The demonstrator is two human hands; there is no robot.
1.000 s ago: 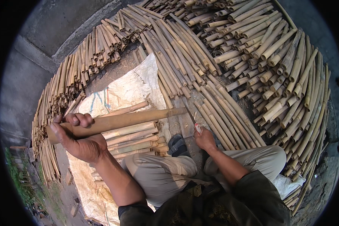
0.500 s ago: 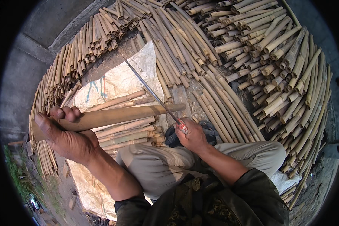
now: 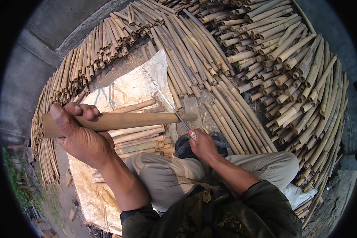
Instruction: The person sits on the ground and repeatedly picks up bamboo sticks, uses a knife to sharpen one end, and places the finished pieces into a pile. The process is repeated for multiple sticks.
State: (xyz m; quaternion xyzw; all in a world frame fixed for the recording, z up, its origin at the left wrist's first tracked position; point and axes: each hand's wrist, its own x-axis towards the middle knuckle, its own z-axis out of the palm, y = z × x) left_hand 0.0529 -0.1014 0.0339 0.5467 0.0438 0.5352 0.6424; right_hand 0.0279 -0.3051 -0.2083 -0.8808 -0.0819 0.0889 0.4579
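Note:
A thick brown bamboo pole lies level across my view, its left end in my left hand. The fingers curl over the top of it, with the thumb raised at the near side. My right hand is closed round the red-and-white handle of a long narrow blade. That blade slants up and away to the left, crossing the pole close to its right end. Whether it is a knife or a saw I cannot tell. Several cut bamboo pieces rest on the pale sack sheet beneath the pole.
Stacked bamboo poles rise at the right, and more poles line the far left by a grey wall. Poles lie on the ground beside my sandalled feet. Green plants show at the lower left.
My left hand and its end of the pole have shifted right and slightly up. The pole now lies closer to level. The blade's tip has moved right and a little nearer.

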